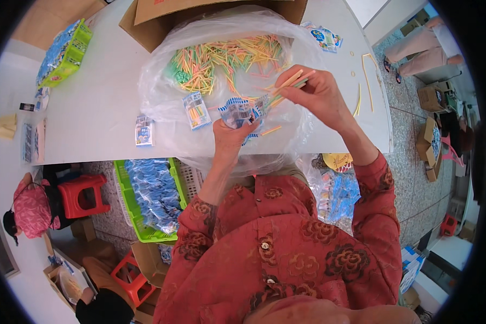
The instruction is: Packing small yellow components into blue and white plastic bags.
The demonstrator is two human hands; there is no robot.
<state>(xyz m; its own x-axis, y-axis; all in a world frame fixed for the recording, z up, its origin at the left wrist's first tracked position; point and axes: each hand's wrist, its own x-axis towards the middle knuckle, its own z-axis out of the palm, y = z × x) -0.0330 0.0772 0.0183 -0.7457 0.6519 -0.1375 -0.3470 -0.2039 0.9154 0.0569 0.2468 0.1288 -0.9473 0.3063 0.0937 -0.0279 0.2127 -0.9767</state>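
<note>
My left hand (231, 141) is closed around a small blue-and-white striped packet (235, 112) with a clear window, over the near side of the white table. Just right of it, my right hand (319, 100) pinches several thin pastel sticks (290, 85), yellow, green and pink; their lower ends are at the packet's mouth. Whether they are inside it I cannot tell. Beyond both hands, a large clear plastic bag (159, 65) lies spread with a heap of similar sticks (200, 67). Two filled packets, one on the bag (196, 110) and one on the table (144, 131), are left of my left hand.
A cardboard box (216, 12) stands at the far edge. Green baskets of blue packets are at the far left (83, 46) and below the table (125, 186). Loose sticks (358, 100) lie at right. Red stools (83, 195) and other people (35, 208) are at left.
</note>
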